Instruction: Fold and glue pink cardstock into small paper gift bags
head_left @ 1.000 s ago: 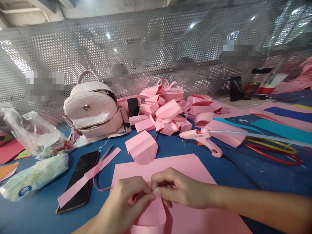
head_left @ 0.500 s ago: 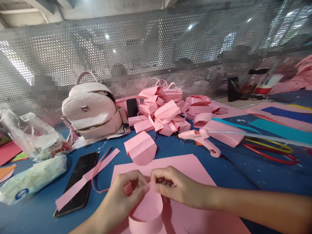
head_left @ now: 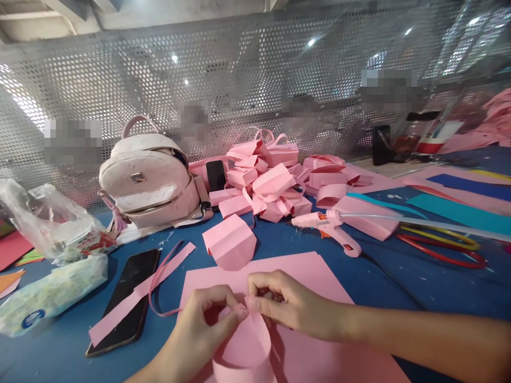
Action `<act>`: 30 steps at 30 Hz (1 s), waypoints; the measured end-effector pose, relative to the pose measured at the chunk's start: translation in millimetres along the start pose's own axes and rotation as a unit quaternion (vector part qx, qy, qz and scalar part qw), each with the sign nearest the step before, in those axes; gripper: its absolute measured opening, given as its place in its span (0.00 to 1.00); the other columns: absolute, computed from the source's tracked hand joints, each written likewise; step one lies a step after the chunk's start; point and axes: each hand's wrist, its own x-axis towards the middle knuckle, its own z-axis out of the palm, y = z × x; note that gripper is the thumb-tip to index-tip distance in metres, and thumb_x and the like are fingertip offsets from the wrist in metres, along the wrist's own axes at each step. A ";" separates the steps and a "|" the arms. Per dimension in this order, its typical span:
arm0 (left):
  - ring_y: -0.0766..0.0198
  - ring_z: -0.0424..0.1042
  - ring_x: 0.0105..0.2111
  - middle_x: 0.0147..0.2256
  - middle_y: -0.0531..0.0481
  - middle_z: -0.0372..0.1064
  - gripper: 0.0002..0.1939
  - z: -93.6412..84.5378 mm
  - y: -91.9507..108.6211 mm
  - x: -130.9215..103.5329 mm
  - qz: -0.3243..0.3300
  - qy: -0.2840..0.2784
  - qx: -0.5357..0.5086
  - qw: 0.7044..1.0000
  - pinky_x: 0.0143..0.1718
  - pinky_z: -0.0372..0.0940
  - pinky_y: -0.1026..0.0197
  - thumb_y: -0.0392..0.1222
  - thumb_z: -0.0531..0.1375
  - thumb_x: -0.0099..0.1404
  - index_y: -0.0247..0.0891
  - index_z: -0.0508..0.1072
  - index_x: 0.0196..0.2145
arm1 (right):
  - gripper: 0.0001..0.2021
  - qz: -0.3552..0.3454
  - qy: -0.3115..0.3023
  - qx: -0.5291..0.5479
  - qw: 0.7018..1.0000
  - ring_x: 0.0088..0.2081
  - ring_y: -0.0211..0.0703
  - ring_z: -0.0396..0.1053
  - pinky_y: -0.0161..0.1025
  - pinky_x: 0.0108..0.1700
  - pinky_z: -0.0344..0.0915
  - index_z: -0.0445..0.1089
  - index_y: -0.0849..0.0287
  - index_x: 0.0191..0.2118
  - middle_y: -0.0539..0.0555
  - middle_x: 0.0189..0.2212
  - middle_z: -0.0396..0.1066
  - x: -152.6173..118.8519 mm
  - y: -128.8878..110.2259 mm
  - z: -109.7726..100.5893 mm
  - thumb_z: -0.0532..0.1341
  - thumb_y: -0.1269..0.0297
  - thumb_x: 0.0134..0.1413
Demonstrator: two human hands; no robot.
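A strip of pink paper, bent into a rounded loop (head_left: 242,367), stands over pink sheets (head_left: 315,298) at the front of the table. My left hand (head_left: 213,322) pinches the loop's far edge between thumb and fingers. Close against it, my right hand (head_left: 285,303) grips the same edge, its fingers curled. The paper between the fingertips is partly hidden. Just beyond my hands sits a folded pink paper piece (head_left: 230,242) with a rounded side. A pink glue gun (head_left: 333,229) lies on the table to the right, a clear glue stick in its back.
Pink paper pieces (head_left: 275,183) are heaped at the back, beside a pale backpack (head_left: 149,178). A phone (head_left: 128,298) lies at left under a pink paper strip (head_left: 104,324), near a tissue pack (head_left: 54,292). The glue gun's cord (head_left: 393,279) runs right. Perforated metal (head_left: 239,74) stands behind.
The loop and my left hand have shifted slightly right, and the loop looks a little more tilted. Both hands keep their pinch on the paper.
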 end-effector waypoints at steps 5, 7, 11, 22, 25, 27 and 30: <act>0.66 0.61 0.28 0.27 0.52 0.66 0.17 0.2 3.2 1.7 -0.001 -0.007 -0.030 1.000 0.30 0.56 0.66 0.52 0.64 0.64 0.35 0.72 0.29 | 0.20 -0.004 -0.007 -0.018 1.000 0.25 0.33 0.45 0.34 0.27 0.44 0.52 0.56 0.27 0.42 0.23 0.46 0.7 -3.0 -1.4 0.60 0.53 0.64; 0.67 0.60 0.28 0.26 0.53 0.64 0.16 0.0 5.4 2.2 -0.015 -0.027 -0.025 0.999 0.29 0.54 0.66 0.51 0.65 0.63 0.34 0.71 0.28 | 0.19 -0.005 -0.005 -0.023 1.000 0.25 0.33 0.45 0.35 0.26 0.44 0.52 0.56 0.27 0.42 0.23 0.46 0.4 -2.8 -2.1 0.60 0.57 0.64; 0.68 0.57 0.26 0.23 0.56 0.58 0.19 -0.7 5.8 2.3 -0.037 -0.023 -0.018 0.999 0.28 0.52 0.66 0.52 0.65 0.61 0.35 0.67 0.24 | 0.17 -0.010 0.005 -0.034 0.999 0.24 0.33 0.44 0.34 0.26 0.44 0.51 0.56 0.27 0.42 0.22 0.45 -0.6 -0.7 -2.9 0.57 0.60 0.64; 0.68 0.60 0.26 0.24 0.54 0.64 0.20 -1.8 2.2 3.4 -0.022 -0.020 -0.072 0.997 0.28 0.55 0.66 0.54 0.66 0.62 0.35 0.69 0.25 | 0.15 -0.017 -0.003 -0.007 1.000 0.26 0.34 0.46 0.34 0.27 0.46 0.53 0.57 0.28 0.42 0.24 0.48 -0.2 -1.3 -4.2 0.58 0.61 0.62; 0.68 0.59 0.26 0.24 0.54 0.64 0.18 -2.6 0.2 4.4 -0.011 -0.019 -0.079 0.997 0.28 0.55 0.67 0.52 0.66 0.62 0.34 0.71 0.26 | 0.14 -0.018 -0.008 -0.028 0.999 0.26 0.34 0.45 0.35 0.26 0.44 0.52 0.56 0.29 0.42 0.24 0.46 -0.9 1.0 -6.0 0.57 0.61 0.63; 0.68 0.59 0.26 0.24 0.54 0.64 0.18 -3.2 -1.5 4.3 -0.009 -0.021 -0.084 0.996 0.28 0.55 0.67 0.52 0.66 0.63 0.34 0.71 0.27 | 0.14 -0.015 -0.005 -0.029 0.999 0.26 0.34 0.44 0.35 0.26 0.44 0.52 0.56 0.29 0.42 0.24 0.45 -1.4 1.2 -6.4 0.57 0.61 0.64; 0.69 0.58 0.26 0.24 0.54 0.64 0.19 -3.6 -2.7 3.9 -0.007 -0.020 -0.084 0.996 0.28 0.54 0.67 0.53 0.66 0.63 0.34 0.70 0.27 | 0.14 -0.010 -0.002 -0.027 1.000 0.26 0.34 0.44 0.35 0.26 0.44 0.52 0.56 0.29 0.42 0.24 0.46 -1.7 0.7 -6.1 0.57 0.60 0.64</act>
